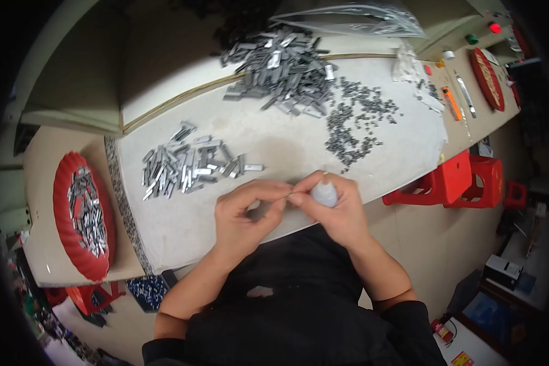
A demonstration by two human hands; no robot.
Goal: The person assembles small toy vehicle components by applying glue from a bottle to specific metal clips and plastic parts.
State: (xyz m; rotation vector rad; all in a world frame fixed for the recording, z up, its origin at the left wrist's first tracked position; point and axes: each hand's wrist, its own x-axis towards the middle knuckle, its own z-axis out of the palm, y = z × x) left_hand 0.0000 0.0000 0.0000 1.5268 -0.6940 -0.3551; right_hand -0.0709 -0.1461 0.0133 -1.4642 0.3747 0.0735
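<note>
My left hand [250, 210] is closed in a pinch above the table's near edge. Whatever small piece its thumb and fingertips grip is too tiny to make out. Facing it, my right hand [341, 213] has its fingers wrapped round a small translucent white squeeze bottle [324, 194]. The right thumb and forefinger meet the left fingertips. Left of my hands lies a loose heap of flat grey metal pieces [186, 161]. Farther off, many tiny dark parts [355, 119] are scattered beside a bigger pile of grey metal pieces [283, 73].
A red scalloped tray [63, 213] of metal pieces stands at the left. At the right are an orange cutter [451, 104], tweezers [465, 93], crumpled tissue [407, 64] and another red tray [488, 79]. Red stools [436, 186] stand beyond the table edge. A clear plastic bag [354, 21] lies at the back.
</note>
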